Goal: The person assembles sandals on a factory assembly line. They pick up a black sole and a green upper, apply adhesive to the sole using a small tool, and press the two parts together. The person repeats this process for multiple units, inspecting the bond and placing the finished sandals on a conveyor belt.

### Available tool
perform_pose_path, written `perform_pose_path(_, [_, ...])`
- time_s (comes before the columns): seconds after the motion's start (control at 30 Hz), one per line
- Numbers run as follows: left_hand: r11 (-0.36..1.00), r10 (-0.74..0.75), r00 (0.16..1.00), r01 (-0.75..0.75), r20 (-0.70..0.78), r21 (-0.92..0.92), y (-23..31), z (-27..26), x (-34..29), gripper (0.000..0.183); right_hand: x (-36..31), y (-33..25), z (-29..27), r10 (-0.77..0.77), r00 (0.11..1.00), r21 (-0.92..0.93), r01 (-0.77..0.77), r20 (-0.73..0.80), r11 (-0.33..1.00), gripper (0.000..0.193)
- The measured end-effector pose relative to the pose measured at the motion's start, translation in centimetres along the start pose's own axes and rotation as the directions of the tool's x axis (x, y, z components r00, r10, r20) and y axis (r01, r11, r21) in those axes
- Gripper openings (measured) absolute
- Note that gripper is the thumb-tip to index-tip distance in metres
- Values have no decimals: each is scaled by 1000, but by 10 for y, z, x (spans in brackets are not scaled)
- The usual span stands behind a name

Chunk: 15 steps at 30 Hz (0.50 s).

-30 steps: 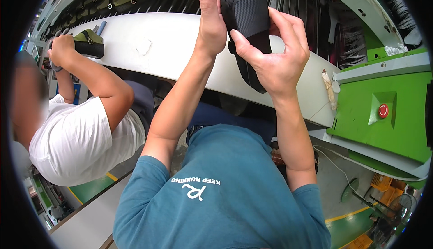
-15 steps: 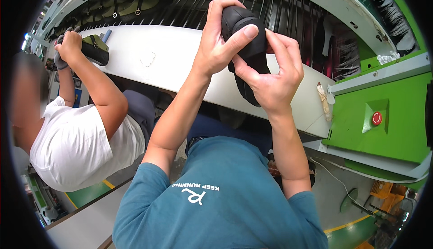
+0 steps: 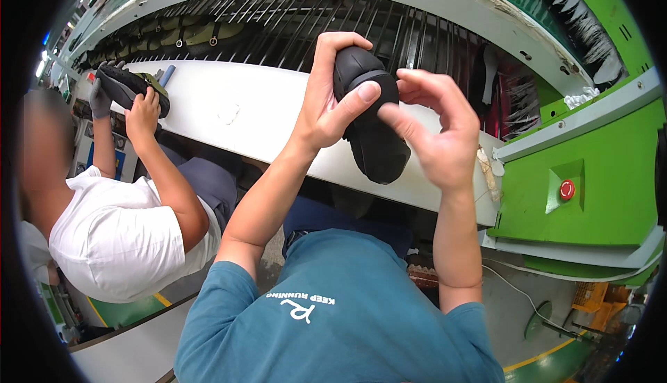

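A matte black, round-ended shoe (image 3: 379, 148) is held up over the long, smooth white bench (image 3: 271, 115), in front of a far row of thin dark metal rods (image 3: 292, 30). Its far part is clamped by the fingers of the bare left hand (image 3: 322, 107), the thumb being laid across it. The fingers of the bare right hand (image 3: 445, 141) are curved and parted at the shoe's right side; because they are blurred, contact cannot be told. The step in hand is judged to be manual working or checking of the shoe; for the next move, a steady left hold and careful right-hand placement seem called for.
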<state>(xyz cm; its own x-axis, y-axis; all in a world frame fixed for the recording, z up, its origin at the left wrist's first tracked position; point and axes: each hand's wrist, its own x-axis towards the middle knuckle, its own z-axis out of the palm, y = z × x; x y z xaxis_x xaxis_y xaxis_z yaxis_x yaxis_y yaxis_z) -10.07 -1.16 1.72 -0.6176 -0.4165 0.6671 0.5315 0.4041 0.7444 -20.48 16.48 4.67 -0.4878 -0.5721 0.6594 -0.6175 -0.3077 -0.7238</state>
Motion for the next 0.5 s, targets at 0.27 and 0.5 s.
perform_pose_path(0.27, [994,98,995,-99,35,43,-5,3,4,64,37,-4,-21,115,950,113,-154,291,982,30])
perform_pose_path(0.5, [996,84,996,-84,1,-10,-8,12,0,64,48,-13,-27,138,917,70,-177,375,982,30])
